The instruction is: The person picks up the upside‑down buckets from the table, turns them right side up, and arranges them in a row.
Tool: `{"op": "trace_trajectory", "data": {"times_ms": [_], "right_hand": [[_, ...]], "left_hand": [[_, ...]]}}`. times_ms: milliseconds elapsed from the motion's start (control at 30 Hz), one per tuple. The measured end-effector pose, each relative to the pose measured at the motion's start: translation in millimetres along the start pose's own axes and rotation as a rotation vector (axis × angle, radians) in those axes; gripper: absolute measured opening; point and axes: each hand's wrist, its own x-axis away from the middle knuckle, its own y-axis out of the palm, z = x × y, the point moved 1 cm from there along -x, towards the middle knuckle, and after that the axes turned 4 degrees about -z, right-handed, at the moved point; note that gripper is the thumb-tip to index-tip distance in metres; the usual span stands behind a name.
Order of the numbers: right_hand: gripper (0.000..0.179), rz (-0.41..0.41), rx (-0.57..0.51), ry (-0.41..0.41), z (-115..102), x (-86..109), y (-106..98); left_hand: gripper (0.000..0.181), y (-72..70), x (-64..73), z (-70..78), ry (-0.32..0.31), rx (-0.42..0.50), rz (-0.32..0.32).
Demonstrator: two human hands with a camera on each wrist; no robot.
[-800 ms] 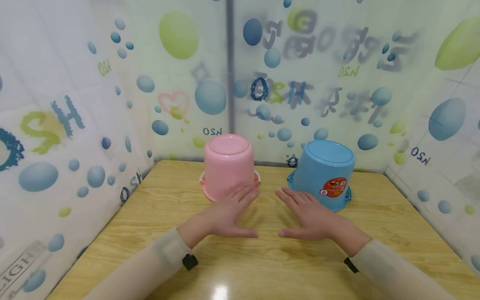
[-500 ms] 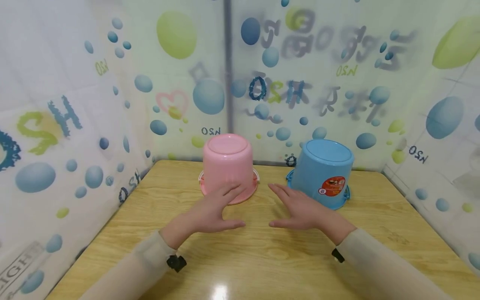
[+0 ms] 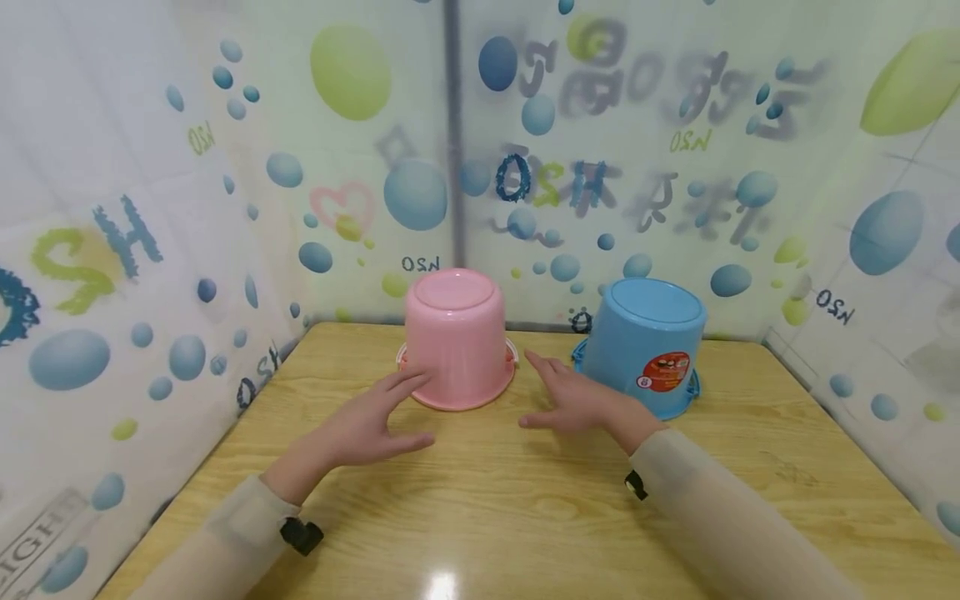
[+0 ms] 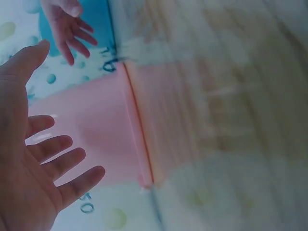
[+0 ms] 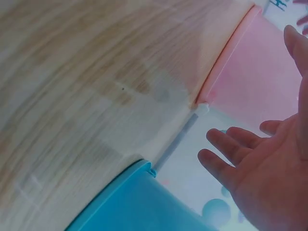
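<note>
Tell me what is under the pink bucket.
The pink bucket stands upside down, rim on the wooden table, whose surface shows in front. Whether anything is underneath cannot be seen: the bucket's walls cover it.

Left hand [image 3: 360,429] and right hand [image 3: 573,402] held apart, thumbs spread wide.

The left forearm [image 3: 225,533] and right forearm [image 3: 735,508], both sleeved, are stretched forward and angled inward from the lower edge of the head view, with the left wrist [image 3: 298,471] and right wrist [image 3: 634,423] bared. The right hand is placed slightly farther forward. The left palm [image 4: 29,192] and right palm [image 5: 274,187] are shown in the wrist views; the left fingers [image 4: 69,162] are fanned, the right fingers [image 5: 227,145] gently bent. Each thumb is pointed inward.
</note>
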Motion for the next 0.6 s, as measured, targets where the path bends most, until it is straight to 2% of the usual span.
{"op": "trace_trajectory", "data": {"times_ms": [133,233,367,467,600], "right_hand": [[0.115,-0.028,-0.035,0.032,1,-8.4,-2],[0.117,-0.046,-0.064,0.033,2,-14.3,-2],[0.119,-0.062,-0.104,0.042,5,-23.5,-1],[0.121,-0.063,-0.128,0.060,7,-31.7,1],[0.121,-0.052,-0.151,0.066,9,-44.4,4]], "left_hand": [[0.094,-3.4,4.3,-18.6,-0.095,0.015,-0.029],[0.098,-6.0,2.4,-32.6,-0.164,0.064,-0.058],[0.107,-8.2,-7.1,-48.2,-0.212,0.130,-0.092],[0.116,-8.0,-16.2,-58.0,-0.243,0.140,-0.113],[0.123,-5.5,-25.9,-73.2,-0.316,0.153,-0.134]]}}
